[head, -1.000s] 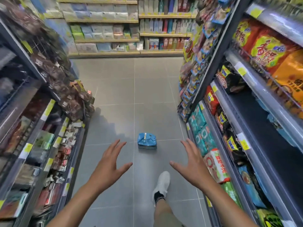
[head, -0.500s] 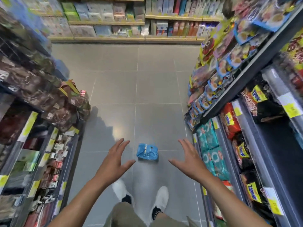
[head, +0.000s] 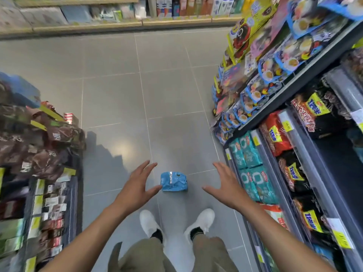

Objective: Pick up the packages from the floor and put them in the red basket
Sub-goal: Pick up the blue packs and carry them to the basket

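Note:
A blue package (head: 173, 181) lies on the grey tiled floor just ahead of my two white shoes. My left hand (head: 136, 188) hovers to its left with fingers spread, the thumb tip overlapping the package's left edge in view. My right hand (head: 225, 185) is held open to the right of the package, a short gap away. Neither hand holds anything. No red basket is in view.
Shelves of snack packets (head: 275, 138) line the right side of the aisle. Racks of brown bags (head: 39, 140) and small goods stand on the left. Another shelf (head: 137, 20) crosses the far end. Grey floor (head: 157, 85) stretches between them.
I have stepped forward and both feet now stand side by side just behind the blue package. Both open hands have come closer to it, and the view tilts further down.

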{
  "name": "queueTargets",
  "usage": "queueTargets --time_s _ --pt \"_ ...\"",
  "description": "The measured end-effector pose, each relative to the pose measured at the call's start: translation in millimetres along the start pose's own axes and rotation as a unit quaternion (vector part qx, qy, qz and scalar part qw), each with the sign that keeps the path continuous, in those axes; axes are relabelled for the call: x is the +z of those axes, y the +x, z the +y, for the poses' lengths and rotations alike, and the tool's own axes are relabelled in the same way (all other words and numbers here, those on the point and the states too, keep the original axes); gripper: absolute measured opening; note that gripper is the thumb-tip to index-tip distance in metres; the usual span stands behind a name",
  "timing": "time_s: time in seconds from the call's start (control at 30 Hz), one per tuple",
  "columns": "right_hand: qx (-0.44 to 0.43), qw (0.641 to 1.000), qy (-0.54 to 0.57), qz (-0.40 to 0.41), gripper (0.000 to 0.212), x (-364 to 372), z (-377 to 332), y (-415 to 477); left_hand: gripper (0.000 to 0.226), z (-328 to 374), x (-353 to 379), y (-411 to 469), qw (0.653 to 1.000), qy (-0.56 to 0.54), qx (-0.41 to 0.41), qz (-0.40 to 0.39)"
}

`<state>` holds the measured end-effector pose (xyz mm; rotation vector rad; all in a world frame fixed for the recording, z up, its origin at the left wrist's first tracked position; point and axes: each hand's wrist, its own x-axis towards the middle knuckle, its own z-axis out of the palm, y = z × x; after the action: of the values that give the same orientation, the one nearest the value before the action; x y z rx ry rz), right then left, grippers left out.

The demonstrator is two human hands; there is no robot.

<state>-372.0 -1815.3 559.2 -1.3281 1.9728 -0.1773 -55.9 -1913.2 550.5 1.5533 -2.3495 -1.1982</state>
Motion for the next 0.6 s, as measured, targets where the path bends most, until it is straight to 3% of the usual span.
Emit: queueTargets --time_s 0.27,0.6 --pt "0.017 0.996 0.066 -0.053 0.094 41 18 57 0.073 -37 32 52 0.999 -0.006 -0.012 -0.030" --pt "0.068 0.985 0.129 -0.097 0.094 164 109 171 0.067 -142 161 155 0.997 0.005 -0.032 -0.066"
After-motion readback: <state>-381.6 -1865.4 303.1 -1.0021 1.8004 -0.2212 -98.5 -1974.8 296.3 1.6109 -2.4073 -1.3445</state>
